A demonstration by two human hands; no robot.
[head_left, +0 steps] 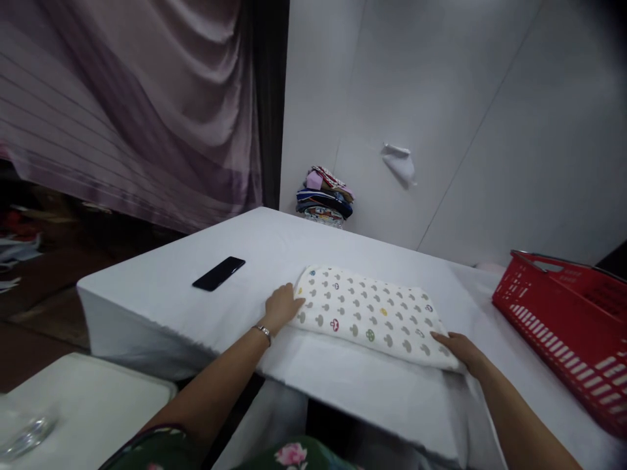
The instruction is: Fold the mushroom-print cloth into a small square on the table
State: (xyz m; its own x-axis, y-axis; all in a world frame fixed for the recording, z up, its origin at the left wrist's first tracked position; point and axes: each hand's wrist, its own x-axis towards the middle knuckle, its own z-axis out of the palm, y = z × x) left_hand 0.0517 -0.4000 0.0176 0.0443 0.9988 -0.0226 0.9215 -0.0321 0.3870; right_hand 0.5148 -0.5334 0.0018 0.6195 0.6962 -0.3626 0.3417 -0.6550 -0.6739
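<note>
A folded white cloth printed with grey, red, yellow and green mushrooms lies flat on the white-covered table, close to its front edge. My left hand, with a metal band at the wrist, grips the cloth's left edge, thumb on top and the other fingers partly hidden. At the near right corner, my right hand pinches the cloth, its thumb over the top and its other fingers mostly hidden.
A black phone lies left of the cloth. On the right stands a red plastic basket. Folded fabrics are stacked beyond the table's far edge, by the wall. A white stool or small table is at lower left.
</note>
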